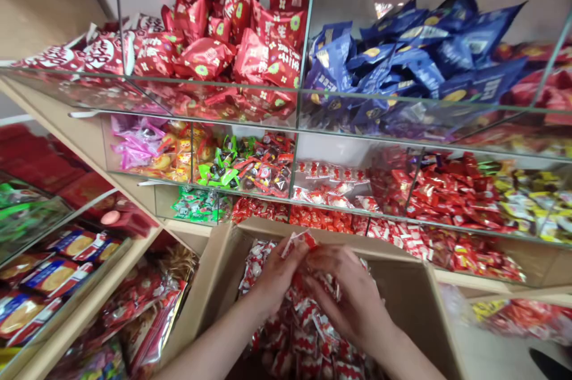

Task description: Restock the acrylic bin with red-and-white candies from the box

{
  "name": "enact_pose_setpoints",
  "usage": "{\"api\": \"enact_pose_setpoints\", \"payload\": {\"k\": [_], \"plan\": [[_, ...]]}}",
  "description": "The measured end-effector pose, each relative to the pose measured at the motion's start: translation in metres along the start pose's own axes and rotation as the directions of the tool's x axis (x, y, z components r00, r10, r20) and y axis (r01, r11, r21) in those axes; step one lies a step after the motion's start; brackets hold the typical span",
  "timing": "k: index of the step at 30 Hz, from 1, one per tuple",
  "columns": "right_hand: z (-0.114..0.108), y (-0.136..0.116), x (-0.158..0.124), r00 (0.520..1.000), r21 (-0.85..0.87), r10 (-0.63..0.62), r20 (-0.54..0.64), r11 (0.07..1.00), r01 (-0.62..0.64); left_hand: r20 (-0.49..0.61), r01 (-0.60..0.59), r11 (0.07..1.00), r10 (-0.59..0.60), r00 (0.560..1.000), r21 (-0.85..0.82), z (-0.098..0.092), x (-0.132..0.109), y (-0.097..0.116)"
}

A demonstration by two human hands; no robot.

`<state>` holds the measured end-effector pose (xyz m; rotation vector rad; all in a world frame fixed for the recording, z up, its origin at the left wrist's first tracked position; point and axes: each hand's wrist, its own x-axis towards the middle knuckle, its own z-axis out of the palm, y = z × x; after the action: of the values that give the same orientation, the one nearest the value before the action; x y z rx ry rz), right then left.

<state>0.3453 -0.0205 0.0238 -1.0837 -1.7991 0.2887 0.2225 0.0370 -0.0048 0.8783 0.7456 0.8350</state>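
Pale wood and clear glass made up the shelving (100,295), the largest thing on my feed, spanning the whole width of the head view in stacked tiers. Next in size came an open cardboard box (210,276), standing in front of the lower tiers with its far flap close to the glass. On the top tier I saw puffed red packets (205,58) to the left of a glass divider (308,28) and a heap of blue packets (415,52) to its right. At the lower left lay blue-and-red packs (53,273) printed with round biscuits. Both bare hands reached over the box from my side, wrists apart and fingertips meeting. The left hand (281,273) was closed, pinching a red-and-white wrapper (304,240) that stuck up above its fingers. The right hand (348,290) curled in against it from the other side; blur hid its fingertips, so I couldn't tell whether it gripped anything. Smallest were the wrapped sweets: pink wrappers (138,139), green wrappers (223,159) and yellow wrappers (540,195) on the middle tier, and red-and-white sweets (308,338) heaped inside the box, directly beneath the hands.
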Motion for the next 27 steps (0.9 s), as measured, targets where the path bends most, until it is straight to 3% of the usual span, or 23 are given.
{"api": "enact_pose_setpoints", "payload": {"k": [2,4,6,8,13,18,22,27], "plan": [[0.005,-0.001,-0.004,0.977,0.139,0.175,-0.118,0.977,-0.159,0.002,0.026,1.0,-0.026,1.0,0.003,0.0,0.0,0.0],[0.009,0.001,-0.007,0.904,0.263,0.362,-0.229,0.917,-0.301,0.013,0.041,0.999,-0.041,0.999,0.021,0.0,-0.001,0.0],[0.011,0.005,-0.007,0.832,0.371,0.508,-0.224,0.834,-0.41,0.026,0.041,0.998,-0.042,0.999,0.045,0.001,-0.001,-0.001],[0.012,0.008,-0.005,0.792,0.464,0.595,-0.139,0.745,-0.479,0.03,0.031,0.997,-0.033,0.999,0.066,0.001,-0.001,-0.002],[0.011,0.009,-0.003,0.788,0.514,0.615,-0.038,0.688,-0.512,-0.011,-0.059,0.978,0.063,0.998,0.198,-0.002,0.0,-0.004],[0.013,0.005,-0.005,0.746,0.469,0.661,0.078,0.636,-0.613,0.006,-0.168,0.903,0.18,0.984,0.395,-0.006,-0.002,0.001],[0.005,0.007,-0.003,0.748,0.552,0.653,0.12,0.582,-0.597,0.011,-0.132,0.895,0.141,0.99,0.427,-0.007,-0.006,0.004],[-0.018,0.015,0.002,0.789,0.316,0.597,0.142,0.728,-0.608,0.046,-0.138,0.889,0.131,0.99,0.437,-0.01,-0.011,0.0]]}}
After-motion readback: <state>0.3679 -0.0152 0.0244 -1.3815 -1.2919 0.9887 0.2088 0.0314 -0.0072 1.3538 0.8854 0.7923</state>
